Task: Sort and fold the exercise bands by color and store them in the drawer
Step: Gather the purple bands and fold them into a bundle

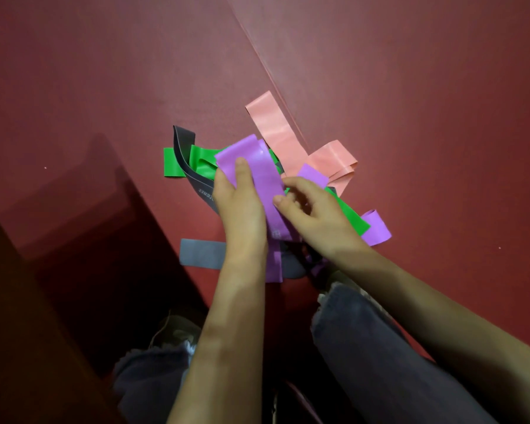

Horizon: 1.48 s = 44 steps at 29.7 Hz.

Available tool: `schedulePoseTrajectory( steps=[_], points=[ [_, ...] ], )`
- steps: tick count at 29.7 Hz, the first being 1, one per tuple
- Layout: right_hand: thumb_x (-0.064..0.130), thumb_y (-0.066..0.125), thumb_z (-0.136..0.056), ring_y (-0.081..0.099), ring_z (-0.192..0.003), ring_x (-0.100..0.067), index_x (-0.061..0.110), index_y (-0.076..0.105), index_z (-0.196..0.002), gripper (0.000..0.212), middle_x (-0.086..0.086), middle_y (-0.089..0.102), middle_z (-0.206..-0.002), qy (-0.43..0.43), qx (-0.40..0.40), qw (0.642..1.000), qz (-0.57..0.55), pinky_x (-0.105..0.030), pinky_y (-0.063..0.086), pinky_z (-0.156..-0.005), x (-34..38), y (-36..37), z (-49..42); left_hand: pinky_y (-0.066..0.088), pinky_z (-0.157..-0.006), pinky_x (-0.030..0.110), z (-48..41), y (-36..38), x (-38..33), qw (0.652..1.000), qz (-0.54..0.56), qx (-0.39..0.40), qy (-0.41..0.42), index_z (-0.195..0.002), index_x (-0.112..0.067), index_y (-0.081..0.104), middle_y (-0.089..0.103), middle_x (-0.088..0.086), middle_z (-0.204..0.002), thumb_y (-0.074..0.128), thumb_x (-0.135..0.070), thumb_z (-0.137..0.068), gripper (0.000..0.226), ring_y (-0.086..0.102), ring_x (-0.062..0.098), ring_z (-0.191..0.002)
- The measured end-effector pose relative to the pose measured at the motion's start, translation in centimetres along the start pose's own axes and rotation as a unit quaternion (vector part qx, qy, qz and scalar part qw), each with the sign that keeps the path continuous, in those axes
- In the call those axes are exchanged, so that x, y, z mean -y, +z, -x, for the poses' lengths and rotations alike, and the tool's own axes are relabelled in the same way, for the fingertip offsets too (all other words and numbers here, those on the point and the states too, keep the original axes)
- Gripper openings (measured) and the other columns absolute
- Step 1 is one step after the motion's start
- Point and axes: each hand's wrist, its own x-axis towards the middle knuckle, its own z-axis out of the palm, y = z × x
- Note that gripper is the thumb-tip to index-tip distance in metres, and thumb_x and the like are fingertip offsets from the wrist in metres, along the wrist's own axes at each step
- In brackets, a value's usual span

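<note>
Head view: left hand [242, 203] and right hand [312, 209] pinch one purple band [257, 169] above the mixed pile [202, 166].
Fingers closed on its edges; the person should lift it clear, then fold it end to end.

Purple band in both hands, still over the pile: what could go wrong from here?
1. The purple band, held by the left hand and right hand, lies over the green bands and grey band; lifting may drag them along.
2. More purple pieces are scattered in the pile, so one could be missed.
3. The pink bands cross each other and could tangle.
</note>
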Motion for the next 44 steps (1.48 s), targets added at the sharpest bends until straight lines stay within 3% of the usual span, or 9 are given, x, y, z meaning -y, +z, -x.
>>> schedulePoseTrajectory(
  steps=[4,8,12,20,25,32,37,41,44],
  points=[
    [0.033,0.053,-0.081,0.041,-0.111,-0.009,0.006,0.059,-0.108,0.038,0.001,0.044,-0.113,-0.045,-0.006,0.995,0.091,-0.014,0.027,-0.098,0.1,-0.7,-0.3,0.046,-0.091,0.031,-0.2,0.1,-0.9,0.998,0.022,0.051,0.032,-0.104,-0.009,0.055,0.061,0.007,-0.103,0.042,-0.020,-0.094,0.020,0.059,0.018,-0.094],
    [0.040,0.048,-0.081,0.054,-0.108,-0.013,0.011,0.052,-0.110,0.042,0.001,0.059,-0.113,-0.066,0.064,0.991,0.096,-0.023,0.039,-0.094,1.3,-1.2,-0.5,0.043,-0.058,0.018,-0.2,0.2,-2.2,0.996,0.042,0.052,0.053,-0.076,-0.021,0.048,0.050,-0.006,-0.067,0.039,-0.013,-0.096,0.023,0.050,0.002,-0.056],
    [0.028,0.056,-0.082,0.044,-0.100,0.010,0.025,0.040,-0.121,0.043,0.022,0.043,-0.112,-0.130,-0.010,0.990,0.057,0.000,0.034,-0.085,0.9,-0.8,-0.1,0.042,-0.075,0.031,-0.9,0.3,-3.2,0.994,0.066,0.034,0.083,-0.078,-0.022,0.050,0.051,0.000,-0.078,0.043,-0.022,-0.090,0.014,0.048,0.016,-0.079],
    [0.021,0.065,-0.079,0.052,-0.099,-0.008,0.020,0.047,-0.118,0.043,0.008,0.046,-0.117,-0.032,-0.066,0.997,-0.007,-0.019,0.042,-0.094,-1.0,0.0,0.4,0.039,-0.076,0.026,-0.3,0.8,-2.8,0.996,0.044,0.025,0.075,-0.076,-0.022,0.048,0.048,-0.006,-0.076,0.039,-0.015,-0.096,0.023,0.045,0.012,-0.078],
    [0.038,0.046,-0.082,0.039,-0.059,-0.021,0.026,0.042,-0.065,0.021,0.004,0.040,-0.055,-0.017,-0.104,0.987,0.117,-0.039,0.038,-0.062,-1.2,-0.1,0.8,0.041,-0.072,0.025,-0.7,0.8,-2.8,0.996,0.048,0.017,0.079,-0.076,-0.022,0.049,0.049,-0.006,-0.073,0.039,-0.016,-0.096,0.023,0.046,0.011,-0.072],
    [0.033,0.051,-0.081,0.048,-0.065,-0.017,0.011,0.055,-0.077,0.023,-0.005,0.055,-0.069,-0.065,-0.083,0.994,0.004,-0.030,0.041,-0.066,-1.0,-0.1,1.6,0.043,-0.057,0.015,-0.7,0.7,-3.0,0.995,0.057,0.012,0.076,-0.078,-0.022,0.050,0.053,-0.019,-0.058,0.039,-0.016,-0.096,0.021,0.048,-0.001,-0.055],
    [0.011,0.046,-0.074,0.052,-0.062,-0.004,0.025,0.045,-0.089,0.021,-0.007,0.061,-0.079,-0.015,-0.023,0.992,-0.126,-0.015,0.041,-0.061,-1.4,1.6,2.4,0.044,-0.085,0.033,-0.9,0.4,-2.9,0.991,0.118,0.009,0.064,-0.114,-0.004,0.053,0.054,0.007,-0.096,0.042,-0.018,-0.094,0.027,0.051,0.017,-0.089],
    [0.014,0.045,-0.078,0.058,-0.090,-0.030,0.006,0.050,-0.106,0.030,-0.018,0.060,-0.097,-0.017,-0.026,0.999,0.017,-0.041,0.046,-0.085,-3.0,1.8,1.0,0.043,-0.062,0.015,-0.5,0.7,-2.2,0.994,0.092,0.033,0.041,-0.084,-0.017,0.053,0.055,-0.007,-0.070,0.042,-0.014,-0.095,0.016,0.051,0.004,-0.063],
    [0.016,0.048,-0.077,0.053,-0.096,-0.034,-0.002,0.057,-0.106,0.035,-0.022,0.057,-0.100,-0.037,-0.056,0.984,0.163,-0.030,0.033,-0.085,-3.9,0.6,0.1,0.042,-0.052,0.013,-0.3,1.1,-1.3,0.994,0.090,0.062,-0.004,-0.073,-0.019,0.049,0.052,-0.004,-0.067,0.044,-0.016,-0.094,0.021,0.050,0.000,-0.052]
  ],
)
